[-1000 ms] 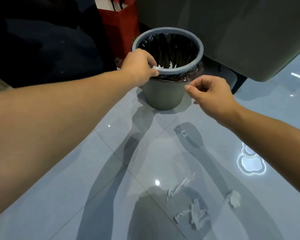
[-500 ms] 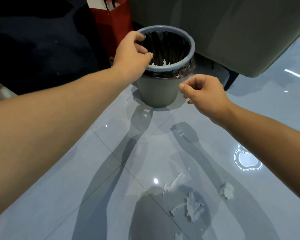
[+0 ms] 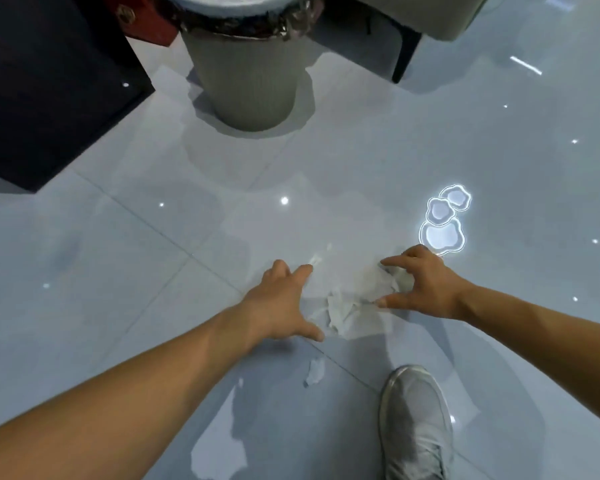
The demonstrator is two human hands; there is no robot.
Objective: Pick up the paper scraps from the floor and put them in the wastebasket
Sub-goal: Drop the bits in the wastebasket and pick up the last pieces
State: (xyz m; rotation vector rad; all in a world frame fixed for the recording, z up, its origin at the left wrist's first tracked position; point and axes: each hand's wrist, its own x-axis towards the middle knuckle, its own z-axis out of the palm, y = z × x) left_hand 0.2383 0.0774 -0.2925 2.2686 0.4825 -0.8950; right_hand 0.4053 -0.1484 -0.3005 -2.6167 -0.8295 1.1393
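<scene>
We reach both hands down to the glossy pale tiled floor [image 3: 118, 244]. Between them lies a heap of torn paper scraps [image 3: 355, 303], white, crumpled and overlapping, its outline blurred; the heap runs roughly from the lower left up toward the right, with its upper end under our right hand [image 3: 426, 285]. A thin separate strip [image 3: 317, 258] lies just beyond our left hand [image 3: 281, 303], its long axis tilted up and to the right, pointing toward the wastebasket. Another small scrap [image 3: 315, 370] lies nearer us, below the left thumb, standing roughly lengthwise toward us.

Our left-hand fingers [image 3: 300, 275] are spread wide, palm down, thumb splayed toward the heap, holding nothing. Our right-hand fingers [image 3: 395, 262] are spread and curved like a claw over the heap's right end, thumb and forefinger apart, touching paper but not closed on it.

The wastebasket [image 3: 250, 81] stands well beyond the scraps at the top of the view, grey, ribbed, upright, a dark liner [image 3: 291, 22] folded over its rim. Left of it is a dark cabinet [image 3: 49, 91]; a red bag [image 3: 149, 26] shows behind. Our grey shoe [image 3: 416, 424] is planted at the lower right.
</scene>
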